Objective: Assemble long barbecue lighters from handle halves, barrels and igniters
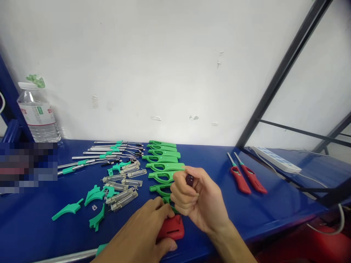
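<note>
My left hand (145,230) is closed around a red lighter casing (172,229) low in the view, holding it on the blue table. A slot shows in the casing; the rest lies hidden under the fingers. Above it, my right hand (196,195) forms a fist around a dark, glossy tool handle (189,179), of which only the rounded end shows. A thin dark tip (179,219) touches or nearly touches the casing below the fist. Green lighter casings (161,159) lie in a column just beyond both hands.
Metal lighter tubes with wires (101,156), clear fuel tanks (133,182) and teal triggers (68,209) lie left. Two red lighters (241,180) rest right, before a power strip (274,159). A water bottle (38,113) stands back left. Another metal tube (74,256) lies at the front.
</note>
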Motion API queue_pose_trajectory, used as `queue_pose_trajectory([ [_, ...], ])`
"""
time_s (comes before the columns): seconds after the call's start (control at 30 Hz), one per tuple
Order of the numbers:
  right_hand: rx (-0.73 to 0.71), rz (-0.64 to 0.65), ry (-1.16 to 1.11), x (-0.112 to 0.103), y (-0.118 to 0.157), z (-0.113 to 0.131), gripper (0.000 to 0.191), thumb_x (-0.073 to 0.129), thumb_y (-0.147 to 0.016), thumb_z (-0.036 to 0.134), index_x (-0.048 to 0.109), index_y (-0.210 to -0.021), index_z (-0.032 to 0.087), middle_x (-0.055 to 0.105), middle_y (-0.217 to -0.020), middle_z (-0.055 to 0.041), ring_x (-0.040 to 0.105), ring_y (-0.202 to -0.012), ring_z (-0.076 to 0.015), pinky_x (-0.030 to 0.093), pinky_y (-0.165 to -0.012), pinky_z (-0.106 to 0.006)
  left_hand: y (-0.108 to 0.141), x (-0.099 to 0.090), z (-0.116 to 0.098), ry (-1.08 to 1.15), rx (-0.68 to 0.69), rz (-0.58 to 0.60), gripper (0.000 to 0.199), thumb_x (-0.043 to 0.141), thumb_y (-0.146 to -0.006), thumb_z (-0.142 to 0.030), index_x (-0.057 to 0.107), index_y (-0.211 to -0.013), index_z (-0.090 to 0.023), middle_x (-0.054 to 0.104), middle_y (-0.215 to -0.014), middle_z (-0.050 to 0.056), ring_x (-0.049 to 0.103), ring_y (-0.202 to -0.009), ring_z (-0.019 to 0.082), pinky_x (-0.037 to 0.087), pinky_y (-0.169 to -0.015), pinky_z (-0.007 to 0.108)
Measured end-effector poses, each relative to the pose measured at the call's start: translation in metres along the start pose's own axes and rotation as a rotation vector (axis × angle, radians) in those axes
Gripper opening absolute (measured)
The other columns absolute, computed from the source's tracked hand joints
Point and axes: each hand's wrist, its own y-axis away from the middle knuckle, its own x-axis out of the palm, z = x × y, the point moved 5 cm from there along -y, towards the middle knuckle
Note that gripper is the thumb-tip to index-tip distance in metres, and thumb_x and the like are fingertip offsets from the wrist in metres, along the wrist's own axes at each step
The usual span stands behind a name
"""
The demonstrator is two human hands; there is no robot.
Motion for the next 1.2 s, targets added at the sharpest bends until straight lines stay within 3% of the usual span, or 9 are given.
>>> queue_pose_trajectory([
  [0.3,0.016,0.005,0.022,-0.0022,0.0,-0.0004,0.062,0.072,-0.1,0.058,0.038,-0.058,0.026,0.023,-0.051,0.0125,0.01,-0.045,-0.0068,0.01,-0.041,-0.023,0.0004,-0.0013,-0.0044,-0.012,-0.02,0.029,0.042,0.088,-0.089,-0.019,0.079,-0.129,-0.027,0.073,-0.138,0.009,0.068,-0.132,0.033,0.038,-0.134,0.06],
  [0.67,0.01,-0.01,0.015,-0.0032,0.0014,0.0019,0.061,0.072,-0.099,0.055,0.036,-0.059,0.026,0.023,-0.052,0.0119,0.01,-0.046,-0.0075,0.008,-0.041,-0.024,-0.0001,0.0001,0.0008,-0.01,-0.017,0.009,0.042,0.089,-0.088,-0.022,0.079,-0.128,-0.03,0.073,-0.137,0.007,0.066,-0.139,0.035,0.041,-0.132,0.058],
  [0.97,0.037,0.038,0.058,-0.0016,0.001,-0.0022,0.058,0.068,-0.1,0.055,0.04,-0.058,0.026,0.025,-0.051,0.0115,0.013,-0.045,-0.0074,0.01,-0.041,-0.024,0.0015,-0.0008,-0.002,0.009,0.007,0.0,0.048,0.09,-0.085,-0.019,0.08,-0.131,-0.031,0.075,-0.134,0.006,0.071,-0.124,0.031,0.043,-0.13,0.054],
  [1.2,0.022,0.067,0.047,-0.004,0.0026,0.0027,0.055,0.061,-0.101,0.051,0.038,-0.057,0.027,0.025,-0.05,0.0112,0.014,-0.044,-0.0072,0.011,-0.041,-0.025,0.0012,0.0019,0.0029,-0.019,-0.021,0.006,0.042,0.091,-0.088,-0.023,0.079,-0.128,-0.028,0.073,-0.135,0.007,0.069,-0.129,0.034,0.051,-0.122,0.055],
])
